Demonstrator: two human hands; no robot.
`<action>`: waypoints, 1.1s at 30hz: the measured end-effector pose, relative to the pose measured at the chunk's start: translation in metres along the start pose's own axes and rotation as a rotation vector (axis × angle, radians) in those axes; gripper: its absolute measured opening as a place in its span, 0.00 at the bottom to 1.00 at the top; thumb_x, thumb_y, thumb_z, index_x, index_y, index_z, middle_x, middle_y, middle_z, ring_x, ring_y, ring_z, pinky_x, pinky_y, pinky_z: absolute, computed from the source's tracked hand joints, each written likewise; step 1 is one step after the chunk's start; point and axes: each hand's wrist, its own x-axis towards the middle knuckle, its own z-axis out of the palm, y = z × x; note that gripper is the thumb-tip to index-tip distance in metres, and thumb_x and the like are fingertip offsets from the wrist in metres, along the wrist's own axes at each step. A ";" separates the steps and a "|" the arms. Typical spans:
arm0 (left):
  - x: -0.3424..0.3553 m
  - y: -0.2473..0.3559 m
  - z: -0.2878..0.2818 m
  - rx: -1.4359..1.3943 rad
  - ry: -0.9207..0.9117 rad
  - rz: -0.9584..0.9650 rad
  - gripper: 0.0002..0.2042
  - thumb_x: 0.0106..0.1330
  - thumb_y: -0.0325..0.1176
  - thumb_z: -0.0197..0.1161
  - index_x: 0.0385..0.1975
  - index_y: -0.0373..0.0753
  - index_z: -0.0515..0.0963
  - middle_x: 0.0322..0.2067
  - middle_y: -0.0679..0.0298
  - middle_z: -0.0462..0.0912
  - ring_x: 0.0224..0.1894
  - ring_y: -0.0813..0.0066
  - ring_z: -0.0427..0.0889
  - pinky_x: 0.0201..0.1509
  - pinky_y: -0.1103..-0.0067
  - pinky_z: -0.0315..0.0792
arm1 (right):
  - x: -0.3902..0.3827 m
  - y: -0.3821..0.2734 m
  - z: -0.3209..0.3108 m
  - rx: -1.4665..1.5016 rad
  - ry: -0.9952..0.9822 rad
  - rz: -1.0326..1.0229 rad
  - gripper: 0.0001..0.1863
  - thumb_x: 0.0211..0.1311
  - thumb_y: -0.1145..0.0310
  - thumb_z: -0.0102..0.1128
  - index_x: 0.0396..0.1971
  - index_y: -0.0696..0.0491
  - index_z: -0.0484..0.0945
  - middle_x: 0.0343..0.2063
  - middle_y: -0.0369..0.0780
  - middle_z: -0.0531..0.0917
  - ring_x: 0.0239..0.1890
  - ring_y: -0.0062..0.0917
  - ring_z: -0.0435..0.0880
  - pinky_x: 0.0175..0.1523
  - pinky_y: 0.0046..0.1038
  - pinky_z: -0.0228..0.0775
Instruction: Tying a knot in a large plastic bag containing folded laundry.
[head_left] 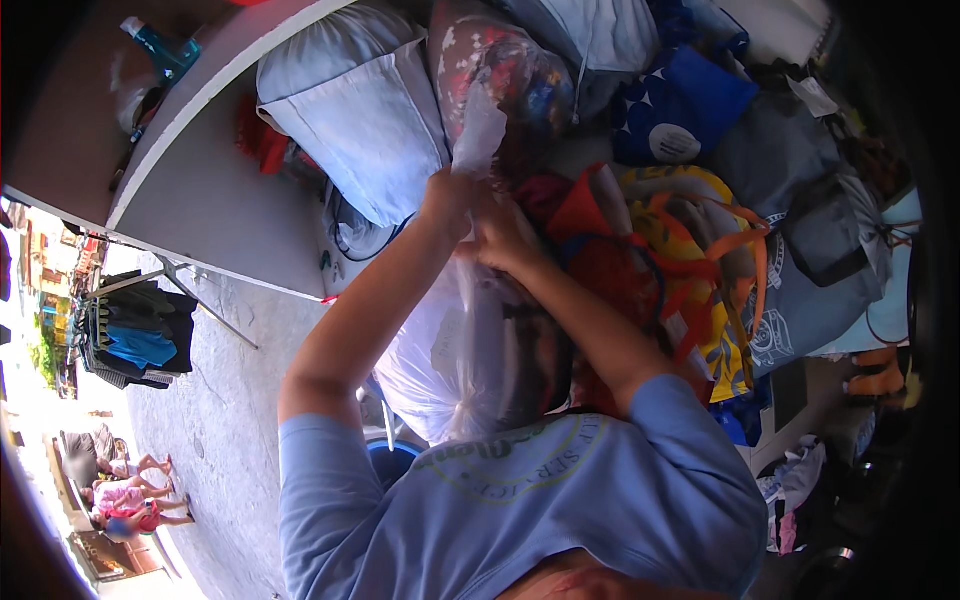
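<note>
A large translucent white plastic bag, bulging with its contents, is in front of my chest. My left hand is closed around its gathered neck, and the loose plastic end sticks up above the fingers. Just beside it, my right hand grips the same neck slightly lower. The two hands touch or nearly touch. Dark and pinkish cloth shows at the right side of the bag. What exactly fills the bag cannot be made out.
A stuffed light-blue drawstring bag and a clear bag of colourful items lie beyond my hands. Red bags, a yellow bag and a grey bag crowd the right. A clothes rack and seated people are far left.
</note>
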 end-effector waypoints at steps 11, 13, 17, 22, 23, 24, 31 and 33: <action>-0.005 0.055 0.021 0.462 -0.140 -0.185 0.11 0.62 0.25 0.61 0.42 0.28 0.79 0.37 0.50 0.81 0.39 0.59 0.82 0.42 0.71 0.78 | 0.012 -0.020 0.011 0.543 0.071 0.612 0.27 0.57 0.67 0.64 0.57 0.57 0.69 0.52 0.46 0.76 0.55 0.33 0.76 0.60 0.32 0.66; -0.002 0.084 0.008 0.467 -0.313 -0.216 0.13 0.68 0.30 0.59 0.49 0.30 0.76 0.44 0.58 0.78 0.49 0.70 0.77 0.44 0.74 0.76 | 0.017 -0.018 0.009 0.770 0.124 0.481 0.28 0.66 0.61 0.61 0.61 0.57 0.67 0.56 0.40 0.75 0.56 0.31 0.77 0.66 0.28 0.58; -0.045 0.131 0.022 0.769 -0.431 -0.078 0.17 0.70 0.35 0.58 0.54 0.33 0.76 0.46 0.60 0.80 0.48 0.70 0.79 0.52 0.75 0.74 | 0.025 -0.014 0.001 1.115 -0.017 0.453 0.27 0.68 0.62 0.60 0.62 0.55 0.66 0.57 0.39 0.72 0.56 0.27 0.77 0.66 0.30 0.59; -0.085 0.100 -0.033 1.052 -0.304 0.658 0.16 0.73 0.41 0.53 0.51 0.38 0.79 0.46 0.52 0.84 0.48 0.63 0.83 0.53 0.74 0.73 | 0.016 -0.007 0.004 0.978 0.055 0.633 0.20 0.65 0.61 0.63 0.47 0.61 0.74 0.41 0.42 0.85 0.46 0.24 0.82 0.57 0.27 0.69; -0.108 0.087 -0.040 1.095 -0.211 0.571 0.17 0.74 0.42 0.52 0.52 0.39 0.79 0.43 0.53 0.85 0.47 0.60 0.84 0.58 0.75 0.71 | 0.014 -0.004 0.002 0.982 0.060 0.636 0.20 0.65 0.61 0.63 0.47 0.61 0.74 0.41 0.42 0.85 0.46 0.24 0.82 0.57 0.27 0.69; -0.127 0.079 -0.053 1.155 -0.285 0.501 0.20 0.75 0.49 0.48 0.56 0.44 0.76 0.52 0.54 0.81 0.58 0.55 0.77 0.67 0.62 0.63 | 0.011 0.000 0.000 0.993 0.105 0.684 0.19 0.64 0.62 0.64 0.47 0.61 0.75 0.41 0.42 0.85 0.46 0.24 0.82 0.56 0.26 0.69; -0.189 -0.068 -0.098 1.340 0.114 0.326 0.37 0.69 0.64 0.44 0.74 0.54 0.49 0.75 0.58 0.40 0.75 0.42 0.38 0.67 0.37 0.40 | 0.007 -0.011 0.011 0.978 0.151 0.668 0.14 0.62 0.67 0.67 0.43 0.58 0.79 0.38 0.37 0.84 0.41 0.18 0.80 0.49 0.22 0.71; -0.180 -0.077 -0.090 1.338 0.158 0.319 0.38 0.67 0.64 0.46 0.73 0.53 0.50 0.75 0.55 0.40 0.75 0.41 0.37 0.67 0.37 0.40 | 0.005 -0.009 0.015 0.953 0.133 0.656 0.13 0.62 0.68 0.67 0.43 0.56 0.79 0.38 0.35 0.84 0.39 0.16 0.80 0.47 0.21 0.71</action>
